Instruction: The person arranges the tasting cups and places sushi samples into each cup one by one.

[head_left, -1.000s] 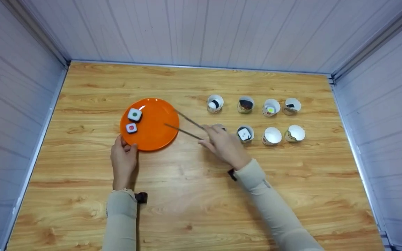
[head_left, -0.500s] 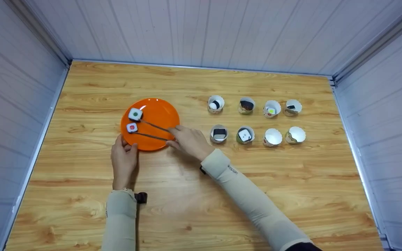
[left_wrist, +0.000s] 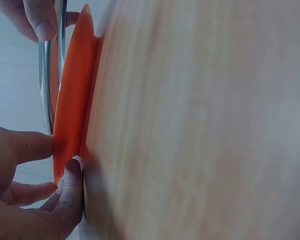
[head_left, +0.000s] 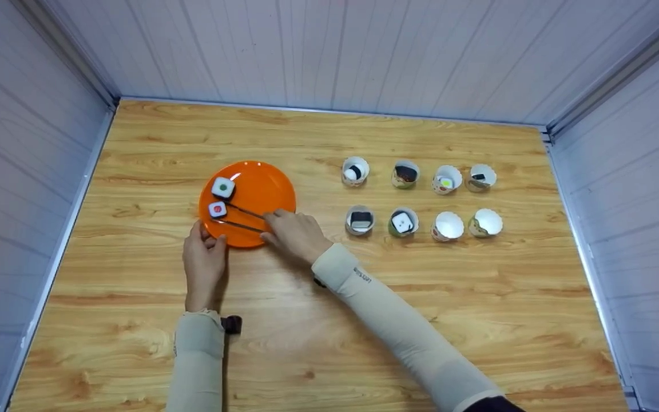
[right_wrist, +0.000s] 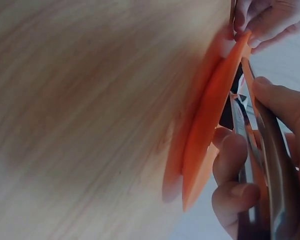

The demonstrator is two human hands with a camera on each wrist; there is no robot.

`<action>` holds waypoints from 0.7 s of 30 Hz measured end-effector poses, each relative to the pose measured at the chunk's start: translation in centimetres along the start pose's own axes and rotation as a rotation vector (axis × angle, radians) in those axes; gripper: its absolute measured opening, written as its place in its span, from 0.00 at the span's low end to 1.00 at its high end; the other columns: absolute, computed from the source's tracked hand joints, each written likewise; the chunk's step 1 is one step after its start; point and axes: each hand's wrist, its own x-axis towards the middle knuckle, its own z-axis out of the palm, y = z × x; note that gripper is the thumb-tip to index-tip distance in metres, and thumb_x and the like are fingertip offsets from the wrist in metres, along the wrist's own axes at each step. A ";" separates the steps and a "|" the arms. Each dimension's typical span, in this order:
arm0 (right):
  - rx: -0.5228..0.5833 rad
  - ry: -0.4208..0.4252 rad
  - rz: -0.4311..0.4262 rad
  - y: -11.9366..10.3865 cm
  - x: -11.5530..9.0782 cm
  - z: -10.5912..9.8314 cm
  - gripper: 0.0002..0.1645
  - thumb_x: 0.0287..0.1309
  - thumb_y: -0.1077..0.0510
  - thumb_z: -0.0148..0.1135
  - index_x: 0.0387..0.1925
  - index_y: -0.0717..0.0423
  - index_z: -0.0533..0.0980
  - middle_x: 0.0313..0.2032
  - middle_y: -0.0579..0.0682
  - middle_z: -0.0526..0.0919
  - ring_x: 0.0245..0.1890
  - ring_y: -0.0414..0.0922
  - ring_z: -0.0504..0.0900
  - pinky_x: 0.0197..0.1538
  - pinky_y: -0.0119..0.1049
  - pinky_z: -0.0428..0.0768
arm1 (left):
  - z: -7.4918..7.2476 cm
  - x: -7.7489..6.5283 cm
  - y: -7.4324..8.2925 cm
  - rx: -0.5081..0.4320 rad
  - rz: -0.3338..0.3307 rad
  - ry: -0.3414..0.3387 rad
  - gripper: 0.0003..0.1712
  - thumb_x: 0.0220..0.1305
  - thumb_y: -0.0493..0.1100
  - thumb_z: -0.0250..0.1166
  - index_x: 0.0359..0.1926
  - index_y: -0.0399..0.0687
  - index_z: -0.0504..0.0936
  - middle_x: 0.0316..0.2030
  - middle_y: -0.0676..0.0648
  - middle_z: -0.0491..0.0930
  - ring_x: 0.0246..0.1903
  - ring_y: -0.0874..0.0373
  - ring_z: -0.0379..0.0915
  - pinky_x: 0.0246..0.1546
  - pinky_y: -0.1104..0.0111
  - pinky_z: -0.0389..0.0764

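Note:
On the left of the table lies an orange plate (head_left: 261,186) bearing two toy sushi pieces: a larger green-centred sushi roll (head_left: 223,187) and a smaller red-centred sushi roll (head_left: 217,209). With thumb and fingers, my left hand (head_left: 205,260) pinches the plate's near-left rim. My right hand (head_left: 298,233) grips metal tongs (head_left: 243,226) over the plate's right side. The tongs' arms are spread, their tips on either side of the red-centred roll; whether they touch it I cannot tell. The right wrist view shows the fingers curled round the tongs (right_wrist: 275,155) close to the plate.
To the right stand two rows of paper cups. Some hold toy sushi, such as the cup (head_left: 360,230) nearest my right hand and the back-left cup (head_left: 355,181). Two front-right cups, one a white cup (head_left: 448,233), show bare insides. Pale walls (head_left: 329,57) enclose the table.
My right hand has moved left with the tongs, from beside the cups to over the plate, bringing the tips around the red-centred roll. The left hand has stayed at the rim.

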 end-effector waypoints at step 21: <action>-0.025 0.116 -0.002 3.2 -4.8 -1.6 0.23 0.71 0.43 0.57 0.59 0.51 0.77 0.40 0.49 0.80 0.26 0.49 0.80 0.26 0.44 0.80 | 0.1 -0.1 0.0 0.018 0.031 0.020 0.32 0.72 0.35 0.58 0.72 0.33 0.61 0.53 0.35 0.73 0.46 0.47 0.75 0.50 0.59 0.76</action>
